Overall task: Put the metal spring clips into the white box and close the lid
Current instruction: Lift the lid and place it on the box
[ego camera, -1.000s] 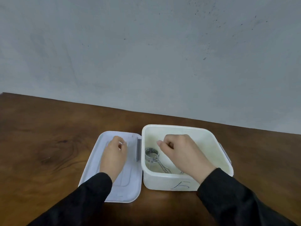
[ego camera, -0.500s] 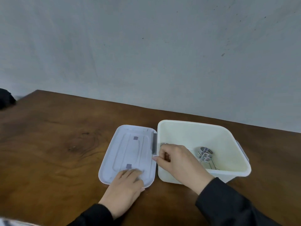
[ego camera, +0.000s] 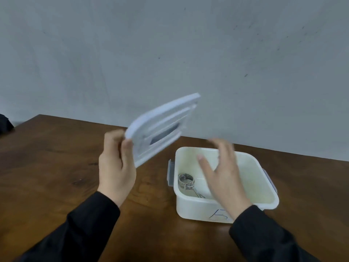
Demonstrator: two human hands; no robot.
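Observation:
The white box (ego camera: 196, 207) stands open on the wooden table, with a handwritten mark on its front wall. A metal spring clip (ego camera: 187, 181) lies inside at the left; part of it is hidden behind my right hand. My left hand (ego camera: 117, 167) grips the white lid (ego camera: 162, 127) by its near edge and holds it tilted in the air, up and to the left of the box. My right hand (ego camera: 224, 173) hovers over the box with fingers spread, holding nothing, and is blurred by motion.
The brown wooden table (ego camera: 56, 167) runs back to a grey wall (ego camera: 170, 53). A dark object (ego camera: 4, 122) shows at the far left edge. Grey latches (ego camera: 170, 173) hang on both sides of the box.
My left hand has lifted the lid off the table and raised it tilted. My right hand left the box's left rim and now spreads open above the box.

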